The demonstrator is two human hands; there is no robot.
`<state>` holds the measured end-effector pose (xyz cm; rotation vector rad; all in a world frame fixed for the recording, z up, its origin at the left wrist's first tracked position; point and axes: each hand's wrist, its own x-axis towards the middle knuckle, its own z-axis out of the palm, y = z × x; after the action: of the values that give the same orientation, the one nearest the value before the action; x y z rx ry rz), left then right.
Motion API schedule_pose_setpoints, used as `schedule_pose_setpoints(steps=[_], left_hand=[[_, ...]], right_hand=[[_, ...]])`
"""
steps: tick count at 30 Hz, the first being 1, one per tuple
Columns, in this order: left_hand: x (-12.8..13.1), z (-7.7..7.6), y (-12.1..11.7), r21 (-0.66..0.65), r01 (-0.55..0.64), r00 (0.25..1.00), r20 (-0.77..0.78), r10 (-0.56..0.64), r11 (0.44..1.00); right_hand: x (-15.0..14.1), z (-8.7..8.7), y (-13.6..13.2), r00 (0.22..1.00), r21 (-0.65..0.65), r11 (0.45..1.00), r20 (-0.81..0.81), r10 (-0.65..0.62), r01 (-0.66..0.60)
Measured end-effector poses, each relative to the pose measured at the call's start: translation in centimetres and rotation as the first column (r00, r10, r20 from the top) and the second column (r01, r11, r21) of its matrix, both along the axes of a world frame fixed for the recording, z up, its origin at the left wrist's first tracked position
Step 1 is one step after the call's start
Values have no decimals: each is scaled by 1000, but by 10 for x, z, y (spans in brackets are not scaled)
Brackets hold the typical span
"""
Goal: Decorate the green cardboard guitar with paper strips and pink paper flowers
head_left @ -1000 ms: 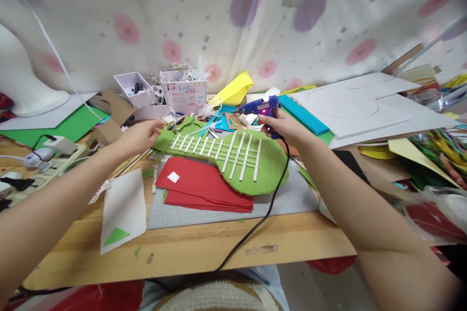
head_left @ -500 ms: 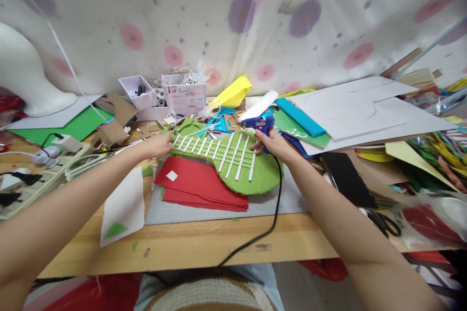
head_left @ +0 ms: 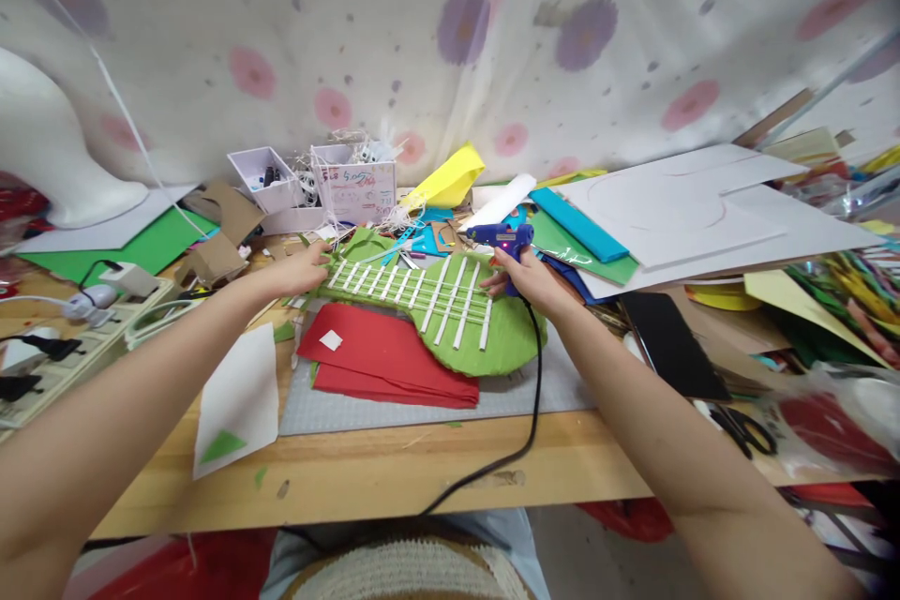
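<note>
A green paper-covered guitar shape (head_left: 517,328) lies in front of me, its neck towards the left. White strips run across its neck and body, with strings stretched over them. My right hand (head_left: 524,277) is wrapped around a blue glue gun (head_left: 496,236) above the guitar's body, nozzle facing left. A black cord (head_left: 531,412) hangs from the gun's handle down over the table edge. At the left end of the neck is my left hand (head_left: 306,270), its fingers drawn together; whatever they pinch is too small to make out.
Folded red sheets (head_left: 380,356) lie partly under the guitar on a grey cutting mat (head_left: 337,419). A power strip (head_left: 105,337) is at left. To the right are a phone (head_left: 671,342), scissors (head_left: 745,431) and white boards (head_left: 653,206). Open boxes (head_left: 358,192) stand behind.
My left hand has shifted slightly left and away from me at the end of the neck. The glue gun has moved a little to the right; the guitar shape stays put.
</note>
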<state>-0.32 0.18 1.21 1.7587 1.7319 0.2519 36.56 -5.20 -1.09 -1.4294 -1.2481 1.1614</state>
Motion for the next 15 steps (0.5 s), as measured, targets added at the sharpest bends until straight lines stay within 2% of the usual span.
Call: schedule_pose_setpoints(steps=[4, 10, 15], left_hand=[[-9, -4, 7, 37, 28, 1000, -1, -28, 999], [-6, -5, -2, -31, 139, 984, -110, -141, 990], [-5, 2, -12, 41, 95, 995, 8, -95, 995]], right_hand=[[-4, -1, -3, 999, -25, 998, 3, 52, -52], [-10, 0, -7, 996, -77, 993, 14, 88, -86], [-7, 7, -7, 995, -53, 997, -85, 55, -59]])
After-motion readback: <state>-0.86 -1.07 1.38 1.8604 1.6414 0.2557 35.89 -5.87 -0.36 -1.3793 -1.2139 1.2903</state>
